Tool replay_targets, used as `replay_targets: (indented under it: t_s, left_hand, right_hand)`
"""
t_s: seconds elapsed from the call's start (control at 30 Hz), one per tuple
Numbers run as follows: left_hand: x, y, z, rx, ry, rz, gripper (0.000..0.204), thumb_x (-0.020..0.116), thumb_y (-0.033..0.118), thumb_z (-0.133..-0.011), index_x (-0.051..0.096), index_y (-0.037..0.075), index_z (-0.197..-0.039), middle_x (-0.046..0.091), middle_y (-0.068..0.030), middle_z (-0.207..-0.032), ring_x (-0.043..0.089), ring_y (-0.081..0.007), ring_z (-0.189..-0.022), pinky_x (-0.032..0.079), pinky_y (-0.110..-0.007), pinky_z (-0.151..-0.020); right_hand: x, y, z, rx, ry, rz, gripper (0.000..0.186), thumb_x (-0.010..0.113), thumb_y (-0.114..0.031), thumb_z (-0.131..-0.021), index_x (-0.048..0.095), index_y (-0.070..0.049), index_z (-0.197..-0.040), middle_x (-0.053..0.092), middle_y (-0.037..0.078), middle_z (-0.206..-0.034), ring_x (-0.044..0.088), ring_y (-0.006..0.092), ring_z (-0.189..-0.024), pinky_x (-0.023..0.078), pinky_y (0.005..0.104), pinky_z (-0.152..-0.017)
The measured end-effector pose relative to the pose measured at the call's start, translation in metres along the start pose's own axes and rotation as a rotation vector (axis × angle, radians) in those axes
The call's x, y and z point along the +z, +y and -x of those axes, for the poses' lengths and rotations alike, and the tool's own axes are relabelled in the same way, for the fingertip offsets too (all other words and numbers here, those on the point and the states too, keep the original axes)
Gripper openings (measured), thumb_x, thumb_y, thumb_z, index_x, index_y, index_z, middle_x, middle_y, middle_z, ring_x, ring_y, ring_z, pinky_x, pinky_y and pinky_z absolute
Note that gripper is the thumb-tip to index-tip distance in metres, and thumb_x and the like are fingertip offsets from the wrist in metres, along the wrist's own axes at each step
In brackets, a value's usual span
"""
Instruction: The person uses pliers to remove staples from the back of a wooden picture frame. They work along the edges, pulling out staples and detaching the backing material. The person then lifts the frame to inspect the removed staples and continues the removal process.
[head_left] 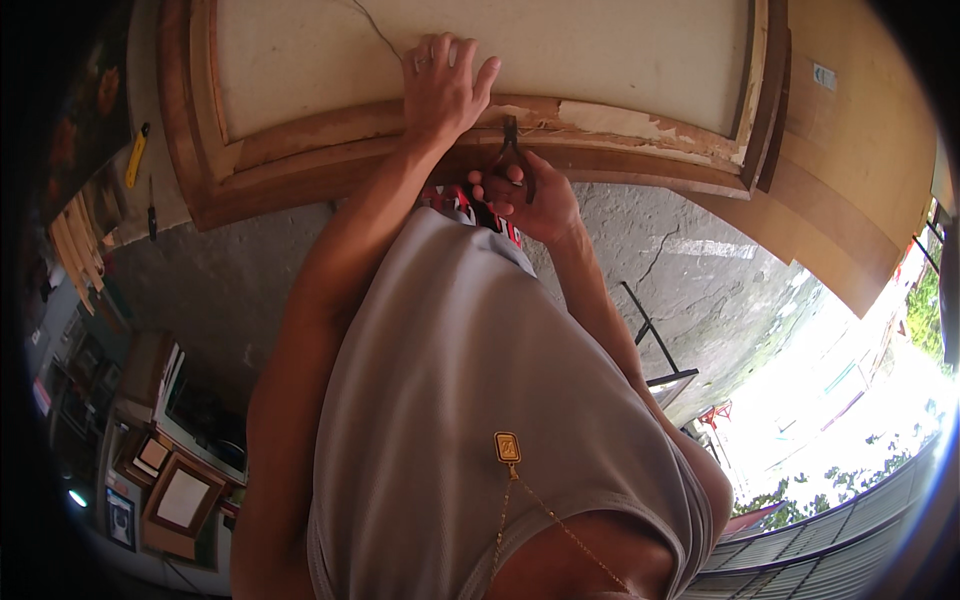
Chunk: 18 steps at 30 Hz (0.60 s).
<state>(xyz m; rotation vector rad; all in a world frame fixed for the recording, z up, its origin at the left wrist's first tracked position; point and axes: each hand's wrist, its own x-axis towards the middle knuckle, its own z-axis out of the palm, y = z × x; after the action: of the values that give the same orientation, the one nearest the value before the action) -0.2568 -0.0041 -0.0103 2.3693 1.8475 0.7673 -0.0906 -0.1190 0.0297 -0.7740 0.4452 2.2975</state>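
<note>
A large wooden frame (330, 140) lies in front of me, its near rail rough and chipped, with a pale backing panel (600, 50) set inside. My left hand (445, 85) rests open across the near rail, its fingertips on the panel and a ring on one finger. Dark pliers (513, 148) are in my right hand (545, 200), its fingers wrapped around the handles. The jaws point away from me and meet the near rail, just right of my left wrist. Whether they grip anything there is too small to tell.
A yellow utility knife (137, 157) and a thin dark screwdriver-like tool (152, 212) lie left of the frame. Brown board sheets (850, 150) extend to its right. A thin cord (375, 25) crosses the panel. Several small picture frames (185, 495) stand at the lower left.
</note>
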Motion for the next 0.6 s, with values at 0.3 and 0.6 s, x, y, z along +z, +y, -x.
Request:
replay_targets:
  t_s: [0.3,0.6]
  left_hand:
    - [0.003,-0.001,0.001,0.007,0.006,-0.013,0.031,0.057,0.04,-0.089,0.06,0.012,-0.101,0.055,-0.0064,-0.102,0.052,-0.0262,-0.098,0.039,-0.044,-0.084]
    - [0.002,0.0,0.001,0.003,-0.006,-0.02,0.031,0.057,0.04,-0.089,0.06,0.012,-0.101,0.056,-0.0063,-0.102,0.052,-0.0264,-0.099,0.039,-0.044,-0.084]
  right_hand:
    - [0.003,-0.001,-0.004,0.027,-0.02,0.001,0.055,0.02,-0.046,-0.101,0.046,-0.01,-0.068,0.056,0.026,-0.115,0.056,0.0374,-0.103,0.043,0.0372,-0.075]
    - [0.013,0.0,-0.005,0.058,0.097,-0.053,0.055,0.029,-0.05,-0.099,0.034,-0.012,-0.058,0.055,0.018,-0.088,0.052,0.0298,-0.081,0.043,0.0404,-0.072]
